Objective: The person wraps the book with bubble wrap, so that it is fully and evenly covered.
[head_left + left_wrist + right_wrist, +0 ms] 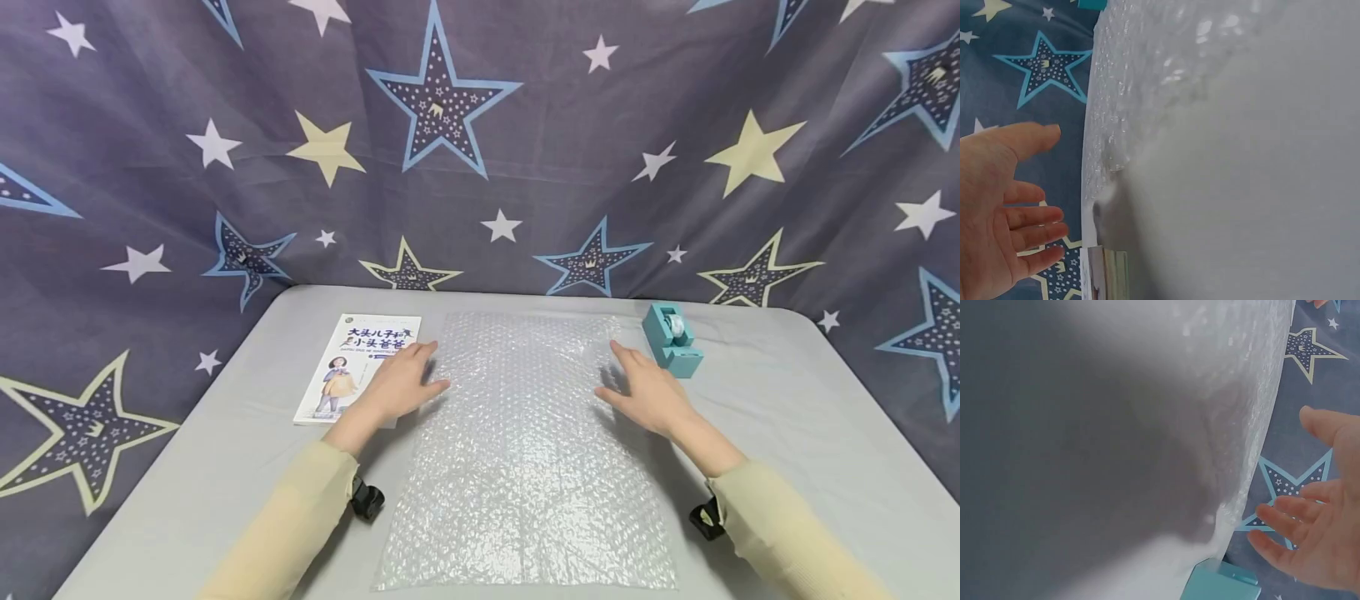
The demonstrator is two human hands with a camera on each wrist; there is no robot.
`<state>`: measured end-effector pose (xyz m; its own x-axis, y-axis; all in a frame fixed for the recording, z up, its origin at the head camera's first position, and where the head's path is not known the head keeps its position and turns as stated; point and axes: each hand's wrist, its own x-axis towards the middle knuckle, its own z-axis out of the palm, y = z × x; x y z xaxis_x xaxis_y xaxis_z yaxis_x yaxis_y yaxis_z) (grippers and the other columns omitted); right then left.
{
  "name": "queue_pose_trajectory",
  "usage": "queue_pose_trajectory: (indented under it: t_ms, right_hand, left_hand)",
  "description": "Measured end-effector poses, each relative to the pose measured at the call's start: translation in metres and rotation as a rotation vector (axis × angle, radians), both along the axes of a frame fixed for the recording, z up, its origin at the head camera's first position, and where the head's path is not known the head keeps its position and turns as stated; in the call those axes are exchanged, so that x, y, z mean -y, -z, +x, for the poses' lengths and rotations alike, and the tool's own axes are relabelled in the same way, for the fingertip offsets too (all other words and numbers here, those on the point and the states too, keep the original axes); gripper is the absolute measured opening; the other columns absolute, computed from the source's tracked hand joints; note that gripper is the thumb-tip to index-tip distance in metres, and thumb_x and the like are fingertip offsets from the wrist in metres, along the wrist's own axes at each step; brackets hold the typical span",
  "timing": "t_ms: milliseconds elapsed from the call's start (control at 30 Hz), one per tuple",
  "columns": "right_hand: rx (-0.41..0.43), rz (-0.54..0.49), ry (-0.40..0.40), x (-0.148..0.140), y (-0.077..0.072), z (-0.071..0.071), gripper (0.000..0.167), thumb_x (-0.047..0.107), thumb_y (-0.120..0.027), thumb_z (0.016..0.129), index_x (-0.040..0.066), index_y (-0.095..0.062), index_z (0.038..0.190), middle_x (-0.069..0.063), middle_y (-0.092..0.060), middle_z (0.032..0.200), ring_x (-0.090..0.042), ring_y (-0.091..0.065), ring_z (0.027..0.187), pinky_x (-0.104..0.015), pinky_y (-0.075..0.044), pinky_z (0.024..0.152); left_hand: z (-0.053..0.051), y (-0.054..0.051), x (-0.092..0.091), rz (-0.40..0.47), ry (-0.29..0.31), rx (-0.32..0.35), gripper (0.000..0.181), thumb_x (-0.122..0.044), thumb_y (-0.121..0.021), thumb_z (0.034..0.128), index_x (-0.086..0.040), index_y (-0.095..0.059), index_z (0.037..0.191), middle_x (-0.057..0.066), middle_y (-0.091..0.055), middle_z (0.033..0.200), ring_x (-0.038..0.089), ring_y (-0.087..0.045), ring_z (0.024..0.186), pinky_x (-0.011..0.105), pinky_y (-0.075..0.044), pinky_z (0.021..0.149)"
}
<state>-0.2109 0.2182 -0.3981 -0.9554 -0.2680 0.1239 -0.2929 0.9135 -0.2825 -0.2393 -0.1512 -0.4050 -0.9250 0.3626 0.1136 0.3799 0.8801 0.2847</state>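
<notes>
A sheet of clear bubble wrap [525,450] lies flat on the table between the two hands. My left hand [401,382] hovers by its upper left edge, partly over the book, fingers extended and holding nothing; the left wrist view shows the same hand [1007,212] with spread thumb. On the other side my right hand [651,390] is held over the sheet's right edge, thumb apart from the fingers, empty; its palm [1329,512] shows in the right wrist view. A white book [360,367] with a cartoon cover lies left of the wrap. The teal tape dispenser [672,340] stands to its right.
The grey table [810,400] extends on both sides of the wrap. Behind it hangs a dark curtain [525,183] with a star pattern. Black wrist cameras sit below the forearms, the left one [367,500] near the wrap's edge.
</notes>
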Motion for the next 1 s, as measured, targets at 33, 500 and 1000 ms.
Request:
queue_pose_trajectory:
  t_ms: [33,500,1000]
  right_hand:
    - [0.002,-0.005,0.001,-0.001,0.001,0.001,0.079,0.042,-0.059,0.084,-0.002,-0.025,0.141,-0.027,-0.039,0.134,-0.044,-0.043,0.116,-0.057,-0.039,0.09]
    - [0.072,-0.093,0.082,-0.014,0.012,0.011,0.063,0.028,-0.064,0.082,-0.014,-0.042,0.124,-0.024,-0.053,0.101,-0.032,-0.056,0.085,-0.048,-0.047,0.074]
    - [0.078,-0.105,0.096,-0.018,0.014,0.02,0.021,0.019,-0.063,0.081,0.001,-0.054,0.075,-0.006,-0.048,0.065,-0.019,-0.043,0.062,-0.031,-0.035,0.054]
  left_hand:
    - [0.0,0.001,0.0,0.008,-0.009,0.006,0.072,-0.043,-0.059,0.0835,-0.002,-0.036,0.137,0.022,-0.044,0.134,0.038,-0.042,0.121,0.052,-0.031,0.101]
    - [0.004,0.012,-0.002,0.126,-0.074,0.058,0.057,-0.03,-0.061,0.0841,0.001,-0.046,0.129,0.02,-0.055,0.118,0.034,-0.056,0.102,0.046,-0.044,0.09]
    - [0.006,0.012,-0.005,0.148,-0.101,0.123,0.036,-0.027,-0.064,0.0824,0.002,-0.06,0.103,0.009,-0.053,0.082,0.017,-0.046,0.067,0.029,-0.039,0.059]
